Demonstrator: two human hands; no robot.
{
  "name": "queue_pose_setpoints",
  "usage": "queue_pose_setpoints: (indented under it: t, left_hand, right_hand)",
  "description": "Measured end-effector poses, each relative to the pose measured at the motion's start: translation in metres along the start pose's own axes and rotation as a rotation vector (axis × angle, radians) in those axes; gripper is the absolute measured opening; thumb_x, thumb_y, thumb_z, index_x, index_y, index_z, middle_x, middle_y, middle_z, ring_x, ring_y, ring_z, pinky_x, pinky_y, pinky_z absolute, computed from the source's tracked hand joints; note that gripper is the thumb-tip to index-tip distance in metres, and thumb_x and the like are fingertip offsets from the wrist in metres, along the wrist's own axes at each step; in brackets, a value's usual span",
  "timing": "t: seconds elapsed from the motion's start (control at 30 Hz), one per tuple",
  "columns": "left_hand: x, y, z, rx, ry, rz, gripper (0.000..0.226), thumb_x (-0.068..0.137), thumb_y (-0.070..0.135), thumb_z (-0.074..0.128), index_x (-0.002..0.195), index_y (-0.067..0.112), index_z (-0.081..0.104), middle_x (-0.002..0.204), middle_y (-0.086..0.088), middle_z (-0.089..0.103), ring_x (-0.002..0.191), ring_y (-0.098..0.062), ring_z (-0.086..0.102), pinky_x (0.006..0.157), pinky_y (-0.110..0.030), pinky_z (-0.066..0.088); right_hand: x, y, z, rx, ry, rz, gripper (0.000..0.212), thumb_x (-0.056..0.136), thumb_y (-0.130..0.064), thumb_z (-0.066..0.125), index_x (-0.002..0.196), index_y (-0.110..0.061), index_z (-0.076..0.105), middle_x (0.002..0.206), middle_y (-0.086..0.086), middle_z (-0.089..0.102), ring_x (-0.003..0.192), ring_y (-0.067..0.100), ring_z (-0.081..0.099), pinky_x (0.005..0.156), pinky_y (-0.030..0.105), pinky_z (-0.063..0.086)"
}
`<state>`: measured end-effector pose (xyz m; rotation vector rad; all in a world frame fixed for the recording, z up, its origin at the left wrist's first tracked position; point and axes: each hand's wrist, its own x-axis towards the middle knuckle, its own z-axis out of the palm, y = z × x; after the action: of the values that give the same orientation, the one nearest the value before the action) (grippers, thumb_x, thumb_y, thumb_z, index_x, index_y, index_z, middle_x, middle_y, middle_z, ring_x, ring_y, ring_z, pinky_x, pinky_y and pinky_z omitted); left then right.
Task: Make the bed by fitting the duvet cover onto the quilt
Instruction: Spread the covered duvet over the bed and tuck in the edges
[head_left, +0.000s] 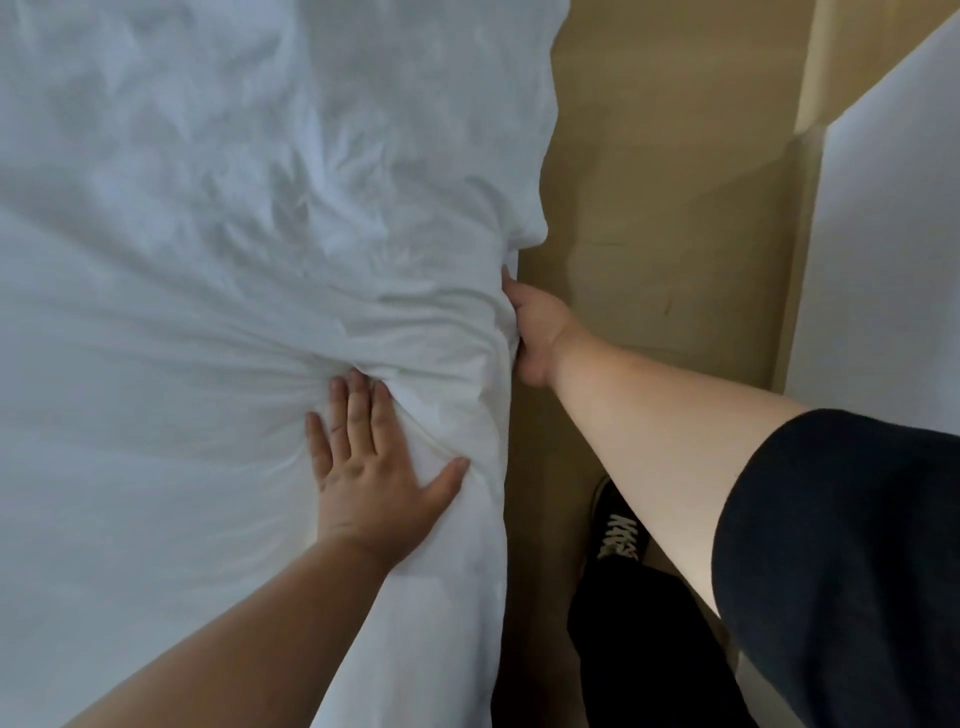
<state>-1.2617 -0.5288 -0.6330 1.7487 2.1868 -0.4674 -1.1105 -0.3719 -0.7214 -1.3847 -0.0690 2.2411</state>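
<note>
Duvet cover (208, 260) | left hand (371, 467) presses flat | right hand (535, 332) grips edge

Soft, even indoor light; faint shadows; slight blur and wide-angle bending at edges

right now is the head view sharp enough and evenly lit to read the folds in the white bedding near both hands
Head view: soft, even light, no glare; the white bedding is slightly blurred and pale, yet creases show, bunched tightest between the left hand and right hand. Head view: wide-angle bending curves the bed edge, and the black shoe lies in dim shadow.
</note>
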Motion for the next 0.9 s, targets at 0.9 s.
queue_pose_setpoints:
  t: [0.9]
  left_hand:
    - [0.101,0.017,-0.063,-0.108,-0.081,-0.017,0.107,0.082,0.081,0.023,0.158,0.017,-0.017,0.166,-0.005,-0.02,0.152,-0.021,-0.025,0.124,-0.045,-0.011]
  right_hand:
    - [-0.058,-0.045,0.085,-1.357,-0.142,-1.355,0.032,0.093,-0.025,0.053,0.115,-0.008,0.068,0.118,0.009,0.067,0.113,0.023,0.057,0.104,0.032,0.035]
